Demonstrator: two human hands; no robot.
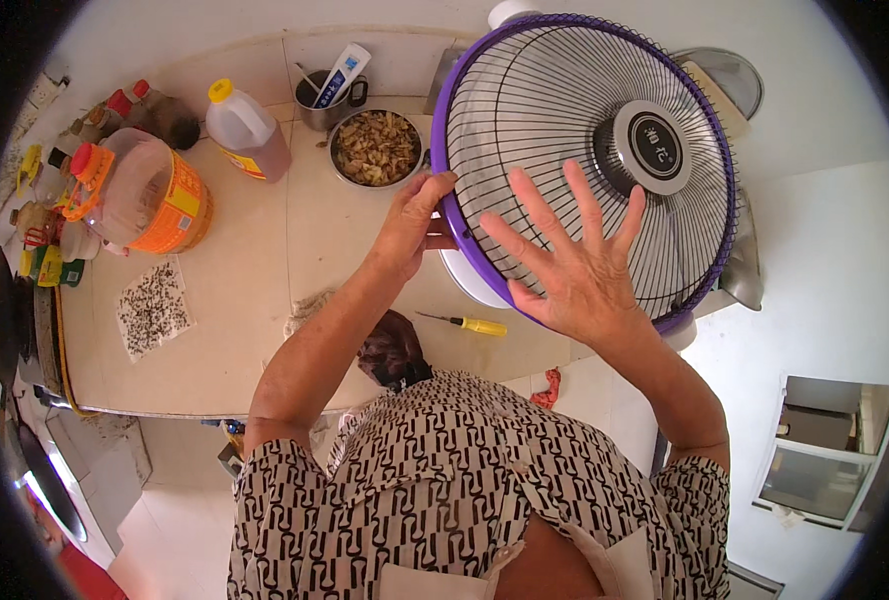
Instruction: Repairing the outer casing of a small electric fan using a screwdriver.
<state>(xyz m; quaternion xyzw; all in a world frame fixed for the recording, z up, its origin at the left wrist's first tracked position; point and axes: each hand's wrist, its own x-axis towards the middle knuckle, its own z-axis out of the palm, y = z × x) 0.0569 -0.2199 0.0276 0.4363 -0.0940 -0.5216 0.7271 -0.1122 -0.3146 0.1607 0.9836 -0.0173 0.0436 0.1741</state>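
Observation:
A large electric fan [535, 110] with a purple rim and black wire grille stands tilted on the counter at the right. A round grey cap sits at the middle of its grille. With thumb and fingers, my left hand [412, 222] grips the rim on its left side. My right hand [587, 285] is spread open in front of the lower grille, palm toward it; I cannot tell whether it touches the wires. Below the fan, a screwdriver [480, 326] with a yellow handle lies on the counter.
Behind my left hand stands a metal bowl of brownish food pieces [375, 148], beside a metal mug [327, 108] holding a tube. Further left are a yellow-capped jug [249, 135], a large orange-labelled plastic jar [155, 195], several bottles and a speckled packet [154, 310]. A dark bag [393, 350] lies near the front edge.

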